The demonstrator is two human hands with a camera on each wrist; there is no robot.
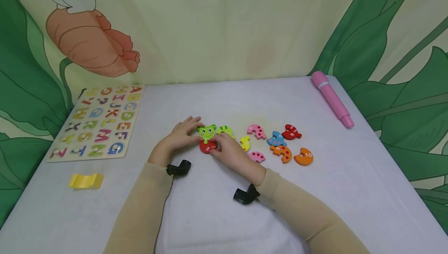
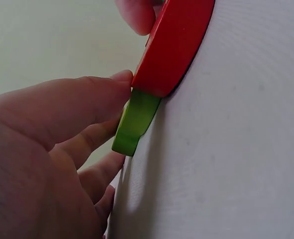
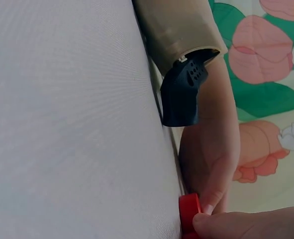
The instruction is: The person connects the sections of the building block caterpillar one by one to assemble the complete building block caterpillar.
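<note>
Low over the white table, my left hand [image 1: 179, 135] holds a green smiling frog-face puzzle piece [image 1: 207, 131], thumb at its lower edge and index finger by its upper left. Joined beneath the face is a red puzzle piece [image 1: 206, 148] numbered 2. My right hand [image 1: 229, 149] pinches that red piece from the right side. In the left wrist view, the left thumb lies where the red piece [image 2: 179, 45] meets the green piece [image 2: 137, 122]. A green striped piece [image 1: 225, 130] and a yellow piece [image 1: 245, 143] lie just beyond the right hand.
To the right lie pink [image 1: 257, 131], blue [image 1: 276, 139], red [image 1: 292, 132] and orange [image 1: 303, 156] number pieces. A letter puzzle board [image 1: 99, 123] stands at the left, with a yellow block [image 1: 86, 181] in front. A pink microphone-like stick [image 1: 332, 99] lies at back right.
</note>
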